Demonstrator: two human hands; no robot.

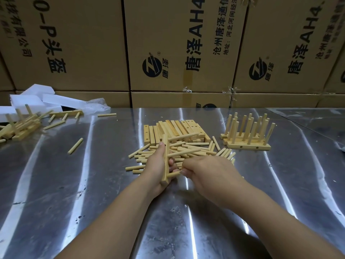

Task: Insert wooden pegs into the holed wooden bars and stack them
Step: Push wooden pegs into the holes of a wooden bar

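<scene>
My left hand (pixel 155 171) grips a holed wooden bar (pixel 165 157), held on edge above the table. Two pegs stick out of the bar's right side, toward the pile. My right hand (pixel 205 171) pinches a third peg (pixel 173 174) whose tip sits at the bar's near hole. Behind the hands lies a loose pile of pegs (pixel 188 152), and behind that a row of bare holed bars (pixel 173 130). A stack of pegged bars (pixel 248 134) stands upright at the right.
The shiny metal table (pixel 93 184) carries stray pegs (pixel 75 146) at the left. A heap of pegged bars (pixel 20 126) and white foam blocks (pixel 37 99) lie at the far left. Cardboard boxes (pixel 168 43) wall off the back.
</scene>
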